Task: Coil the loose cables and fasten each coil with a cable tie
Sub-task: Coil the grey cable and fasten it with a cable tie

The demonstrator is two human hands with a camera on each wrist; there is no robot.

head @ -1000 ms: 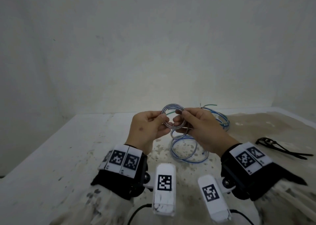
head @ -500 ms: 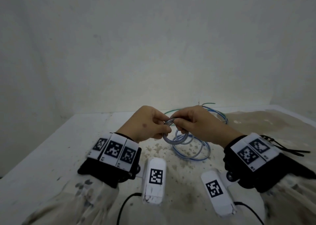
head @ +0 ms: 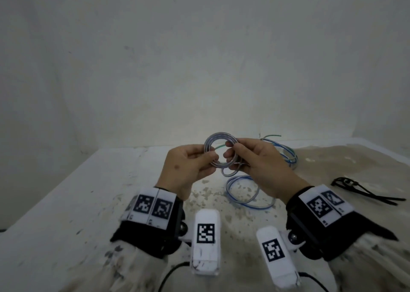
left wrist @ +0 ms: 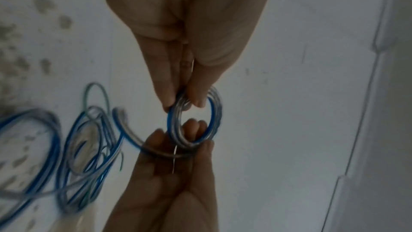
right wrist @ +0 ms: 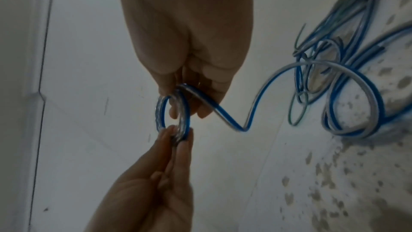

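Cable coil [head: 218, 150] between left hand [head: 188, 166] and right hand [head: 258, 161].

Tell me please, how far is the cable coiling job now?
Done: a few small turns form a coil. In hand: the left hand and right hand pinch that coil on opposite sides above the table. Left: much loose cable lies unwound, and the black cable ties lie untouched, so nothing is fastened.
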